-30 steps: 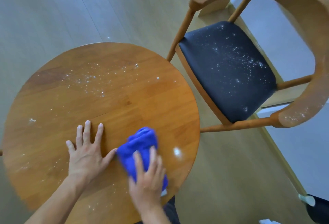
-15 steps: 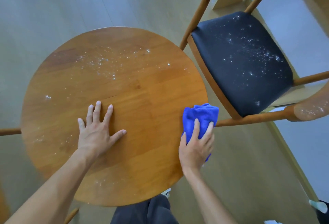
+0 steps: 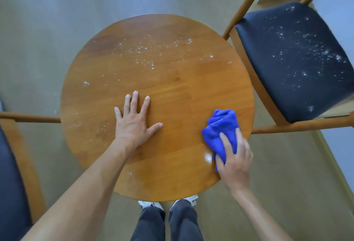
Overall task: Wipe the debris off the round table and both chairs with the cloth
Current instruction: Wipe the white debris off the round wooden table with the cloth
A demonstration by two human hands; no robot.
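Head view — cloth at the bench's near right edge, debris lying away and to the left

The right hand [image 3: 234, 161] presses the bunched blue cloth [image 3: 220, 129] flat under straightish fingers, touching the round bench [image 3: 172, 97] near its rim; the left hand [image 3: 134, 120] lies spread, palm down, holding nothing, between cloth and crumbs. The white debris [image 3: 141, 52] sits across the far half and left side — so the next stroke likely runs forward and leftward from the right grip. The right chair [image 3: 293, 64] seat is speckled too; the left chair [image 3: 11, 183] shows only partly
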